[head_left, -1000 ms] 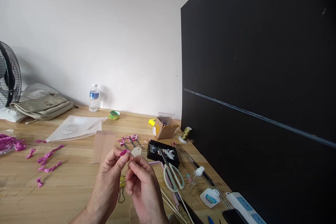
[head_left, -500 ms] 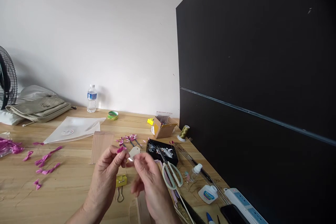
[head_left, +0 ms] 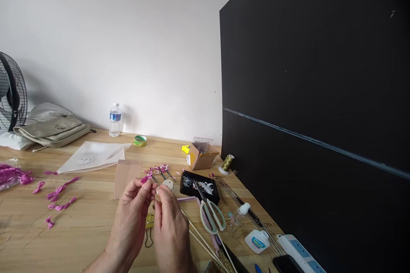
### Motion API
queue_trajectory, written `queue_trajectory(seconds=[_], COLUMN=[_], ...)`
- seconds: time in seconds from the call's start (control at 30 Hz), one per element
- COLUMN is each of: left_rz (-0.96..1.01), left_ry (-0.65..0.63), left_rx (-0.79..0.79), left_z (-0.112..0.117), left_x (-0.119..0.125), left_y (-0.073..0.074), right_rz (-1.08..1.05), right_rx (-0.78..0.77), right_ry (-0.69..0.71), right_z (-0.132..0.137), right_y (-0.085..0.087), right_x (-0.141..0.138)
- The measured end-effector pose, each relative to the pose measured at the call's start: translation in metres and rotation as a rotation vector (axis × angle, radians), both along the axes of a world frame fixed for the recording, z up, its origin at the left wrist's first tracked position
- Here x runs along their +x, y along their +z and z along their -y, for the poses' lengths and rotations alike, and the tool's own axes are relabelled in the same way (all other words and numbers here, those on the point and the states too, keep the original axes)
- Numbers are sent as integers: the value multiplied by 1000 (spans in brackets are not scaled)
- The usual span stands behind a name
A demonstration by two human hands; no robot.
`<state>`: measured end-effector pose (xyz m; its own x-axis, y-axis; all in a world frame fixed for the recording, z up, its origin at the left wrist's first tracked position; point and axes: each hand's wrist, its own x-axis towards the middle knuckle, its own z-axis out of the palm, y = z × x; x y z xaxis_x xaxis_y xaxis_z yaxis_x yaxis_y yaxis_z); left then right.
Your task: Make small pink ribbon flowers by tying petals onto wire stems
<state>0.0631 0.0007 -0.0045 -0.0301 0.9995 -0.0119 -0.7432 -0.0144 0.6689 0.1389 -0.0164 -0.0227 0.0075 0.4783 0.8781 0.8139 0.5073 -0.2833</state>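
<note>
My left hand [head_left: 131,217] is raised over the wooden table [head_left: 80,226] and pinches a small pink flower piece [head_left: 146,178] between thumb and forefinger. My right hand [head_left: 171,226] is close beside it, its fingertips pinched together at the base of the same piece. What they grip there is too small to make out. Just beyond my fingers lie several finished pink flowers [head_left: 159,169] and a small beige tag [head_left: 168,184].
A black tray [head_left: 199,186], scissors [head_left: 211,215], thin sticks, a glue bottle [head_left: 256,240], thread spool [head_left: 227,163] and cardboard box [head_left: 200,156] lie right. Pink scraps [head_left: 59,192], a plastic sleeve [head_left: 92,156], water bottle [head_left: 114,119], bag and fan are left. A black board [head_left: 314,115] stands right.
My right hand swung out and down half a second ago, then came back up to meet the left fingertips. The pink piece has risen slightly.
</note>
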Motion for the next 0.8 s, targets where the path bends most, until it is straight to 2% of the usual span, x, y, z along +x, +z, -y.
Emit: queue_trajectory(seconds=[0.27, 0.37, 0.47, 0.53, 0.63, 0.7, 0.8], left_rz=[24, -8, -69, -120, -210, -262, -323], left_ry=[-9, 0, 9, 21, 52, 44, 0], left_rx=[-16, -5, 41, 89, 184, 247, 319], left_z=[1, 2, 2, 1, -1, -3, -5], left_x=[2, 3, 3, 3, 0, -2, -6], left_y=[1, 0, -2, -5, -10, -13, -16], right_rz=[70, -35, -427, -788, -1213, -1369, -1476], right_rx=[13, -70, -371, -579, -762, -873, -1019], right_ry=[2, 48, 214, 412, 679, 765, 847], right_z=[-2, 0, 3, 3, 3, 2, 3], right_y=[-4, -1, 4, 9, 14, 18, 21], right_x=[13, 13, 11, 10, 10, 11, 15])
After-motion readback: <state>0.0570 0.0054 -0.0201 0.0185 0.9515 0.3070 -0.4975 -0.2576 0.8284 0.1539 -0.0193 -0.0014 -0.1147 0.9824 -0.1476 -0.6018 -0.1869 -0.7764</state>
